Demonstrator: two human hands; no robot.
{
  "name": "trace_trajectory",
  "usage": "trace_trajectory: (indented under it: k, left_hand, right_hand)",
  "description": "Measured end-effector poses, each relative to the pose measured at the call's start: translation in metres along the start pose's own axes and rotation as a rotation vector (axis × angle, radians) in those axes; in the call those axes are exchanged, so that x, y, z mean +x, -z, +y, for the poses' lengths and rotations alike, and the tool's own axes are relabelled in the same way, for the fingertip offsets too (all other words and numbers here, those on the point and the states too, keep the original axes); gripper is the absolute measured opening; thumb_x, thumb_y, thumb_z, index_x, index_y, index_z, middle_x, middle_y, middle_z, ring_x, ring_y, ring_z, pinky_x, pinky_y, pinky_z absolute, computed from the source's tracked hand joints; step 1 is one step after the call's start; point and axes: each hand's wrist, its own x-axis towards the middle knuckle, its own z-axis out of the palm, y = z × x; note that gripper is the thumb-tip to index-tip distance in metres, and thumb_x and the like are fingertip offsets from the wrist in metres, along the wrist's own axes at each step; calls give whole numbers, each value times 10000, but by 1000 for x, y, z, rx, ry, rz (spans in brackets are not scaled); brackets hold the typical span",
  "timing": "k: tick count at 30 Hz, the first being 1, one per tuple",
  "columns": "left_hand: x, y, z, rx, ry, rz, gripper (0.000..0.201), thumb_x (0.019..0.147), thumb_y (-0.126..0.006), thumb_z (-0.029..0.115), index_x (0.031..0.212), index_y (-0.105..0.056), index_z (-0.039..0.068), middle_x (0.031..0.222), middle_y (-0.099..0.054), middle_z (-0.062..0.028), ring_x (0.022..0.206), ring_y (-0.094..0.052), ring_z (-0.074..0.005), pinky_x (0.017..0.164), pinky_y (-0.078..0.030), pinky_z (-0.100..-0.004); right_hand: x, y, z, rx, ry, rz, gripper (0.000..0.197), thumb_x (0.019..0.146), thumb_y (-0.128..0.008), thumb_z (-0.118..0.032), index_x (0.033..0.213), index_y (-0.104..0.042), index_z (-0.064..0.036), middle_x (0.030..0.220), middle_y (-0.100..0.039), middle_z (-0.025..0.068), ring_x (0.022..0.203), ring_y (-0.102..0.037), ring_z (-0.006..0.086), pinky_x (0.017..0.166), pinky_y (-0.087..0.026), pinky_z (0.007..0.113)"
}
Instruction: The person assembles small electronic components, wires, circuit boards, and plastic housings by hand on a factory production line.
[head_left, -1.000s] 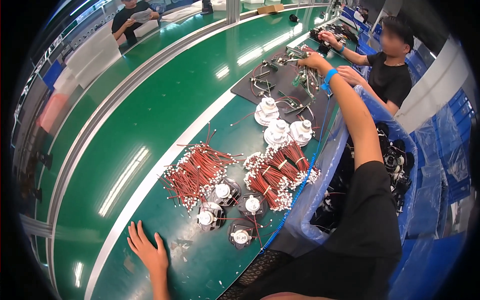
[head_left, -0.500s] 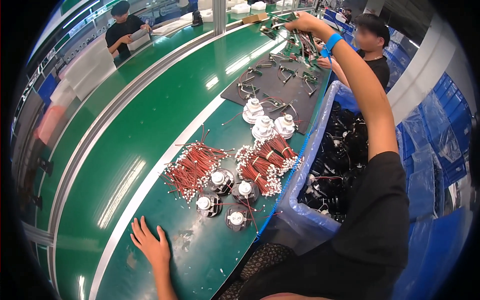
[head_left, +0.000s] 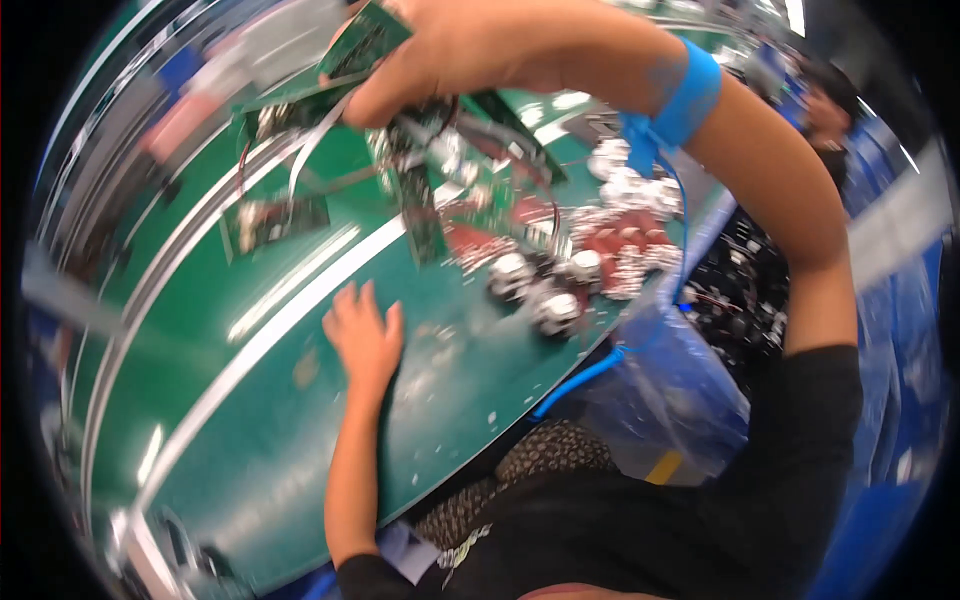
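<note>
My right hand (head_left: 450, 50), raised high over the bench and close to the camera, is closed around a bunch of green circuit boards (head_left: 420, 215). Wires and smaller boards dangle from the bunch. A blue strap (head_left: 690, 95) with a cord circles that wrist. Fingers spread, my left hand (head_left: 363, 335) rests on the green bench top (head_left: 450, 390) and holds nothing. Beyond it sit several round black parts with white centres (head_left: 556, 310). Bundles of red wires with white connectors (head_left: 625, 245) lie behind them, partly covered by the hanging boards.
A bin lined with blue plastic (head_left: 690, 375) stands along the bench's right side, full of black parts (head_left: 740, 290). To the left a green conveyor (head_left: 265, 370) runs behind a pale rail. Another person (head_left: 825, 110) is at the far right, blurred.
My right hand has come from the far end of the bench toward me and left, carrying the circuit boards. The view has shifted; my left hand stays spread on the bench.
</note>
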Motion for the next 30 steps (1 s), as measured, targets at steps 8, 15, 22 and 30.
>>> trace_trajectory:
  k: [8, 15, 22, 30]
  left_hand:
    - [-29, 1, -9, 215, -292, 198, 572, 920, -490, 418, 1348, -452, 40, 1409, -385, -230, 1340, -320, -377, 1107, -197, -547]
    - [-17, -16, -11, -1, 110, -83, 656, 910, -450, 489, 1402, -390, 59, 1479, -324, -194, 1403, -232, -339, 1122, -99, -575]
    - [-14, -11, -19, 23, 87, -116, 637, 923, -447, 459, 1407, -383, 49, 1482, -311, -203, 1406, -220, -337, 1128, -96, -557]
    - [-18, -7, -24, -50, 20, 13, 561, 864, -556, 402, 1280, -497, 31, 1358, -436, -217, 1300, -359, -370, 1060, -220, -583]
  right_hand:
    - [66, -246, -124, 421, 313, -376, 419, 596, -814, -202, 927, -664, 7, 865, -678, 199, 820, -675, 295, 727, -540, 358]
    - [94, -434, -162, 196, 653, -395, 153, 686, -601, -42, 789, -650, 61, 1006, -552, 372, 825, -617, 438, 743, -511, 480]
    - [68, -489, -130, -225, 474, -345, 400, 738, -625, -159, 1092, -644, 26, 1321, -424, 324, 1083, -540, 455, 907, -432, 557]
    - [-83, -360, -1, 481, 347, 116, 246, 802, -618, -170, 1003, -630, -29, 1061, -641, 141, 1042, -589, 324, 930, -444, 425]
